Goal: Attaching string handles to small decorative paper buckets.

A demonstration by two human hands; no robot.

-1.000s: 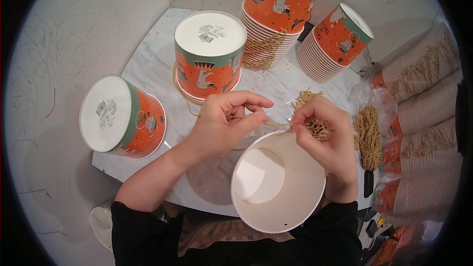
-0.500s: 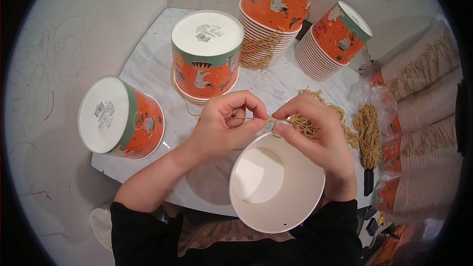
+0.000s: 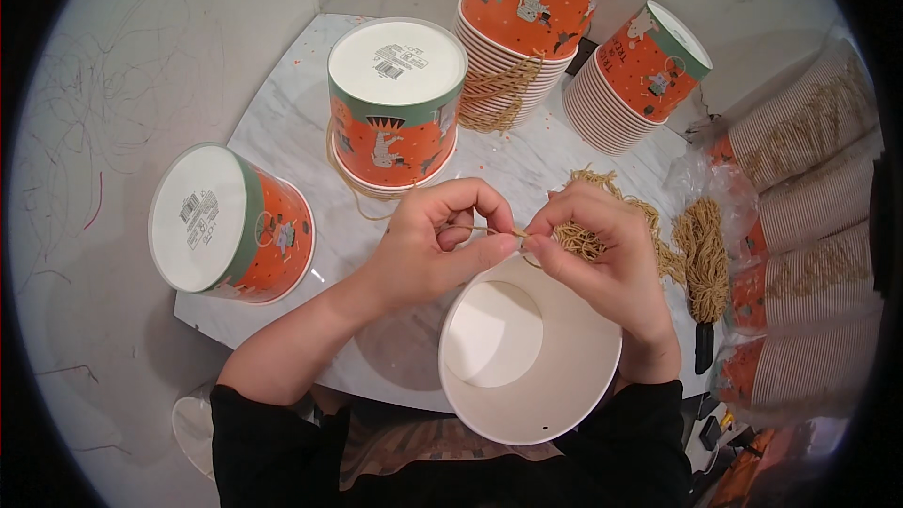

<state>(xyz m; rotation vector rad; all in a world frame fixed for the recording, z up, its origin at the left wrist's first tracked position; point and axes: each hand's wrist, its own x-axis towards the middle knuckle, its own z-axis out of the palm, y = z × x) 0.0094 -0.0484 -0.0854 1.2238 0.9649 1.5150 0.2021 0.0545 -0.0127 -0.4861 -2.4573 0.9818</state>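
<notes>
A white-lined paper bucket (image 3: 527,357) lies open towards me at the table's near edge, between my forearms. Just above its rim my left hand (image 3: 428,245) and my right hand (image 3: 602,259) pinch the two ends of a thin tan paper cord (image 3: 489,230). The right hand also rests against a loose bundle of the same cords (image 3: 588,243). Both sets of fingertips almost meet over the bucket's far rim.
On the marble table (image 3: 282,122) two upside-down orange and green buckets (image 3: 395,99) (image 3: 226,221) stand at the left. Two bucket stacks (image 3: 527,19) (image 3: 635,80) stand behind. A tied cord bunch (image 3: 704,259) lies at the right, beside long bagged bucket stacks (image 3: 809,235).
My right hand has drawn a cord out of the bundle and moved left, and both hands have closed in on the cord above the bucket's rim.
</notes>
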